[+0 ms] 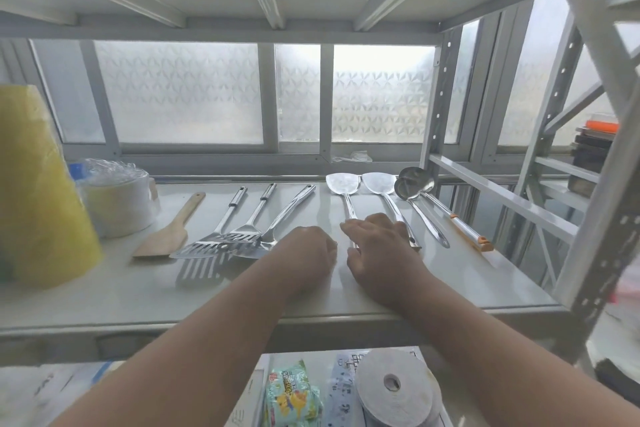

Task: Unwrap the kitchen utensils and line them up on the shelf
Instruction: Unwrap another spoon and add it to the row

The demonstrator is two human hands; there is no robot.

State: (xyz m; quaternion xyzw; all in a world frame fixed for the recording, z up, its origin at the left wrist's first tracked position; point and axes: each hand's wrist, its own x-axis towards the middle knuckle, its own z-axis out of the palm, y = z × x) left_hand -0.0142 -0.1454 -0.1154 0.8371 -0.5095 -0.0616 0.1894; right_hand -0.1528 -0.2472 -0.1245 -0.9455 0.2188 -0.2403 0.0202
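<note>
Under spread right hand (377,250) fingers: steel turner (341,191) handle, touched; left hand (308,253) just beside, fingers curled, grasp indeterminable.

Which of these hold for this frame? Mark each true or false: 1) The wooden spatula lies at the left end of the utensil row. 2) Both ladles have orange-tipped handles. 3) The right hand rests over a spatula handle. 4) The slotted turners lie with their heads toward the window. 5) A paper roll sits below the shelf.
1) True: the wooden spatula is leftmost.
2) False: only the far-right ladle has an orange tip; the other ladle is all metal.
3) True: the right hand covers the solid spatula handle.
4) False: the slotted turners have heads toward the person.
5) True: paper roll.
</note>
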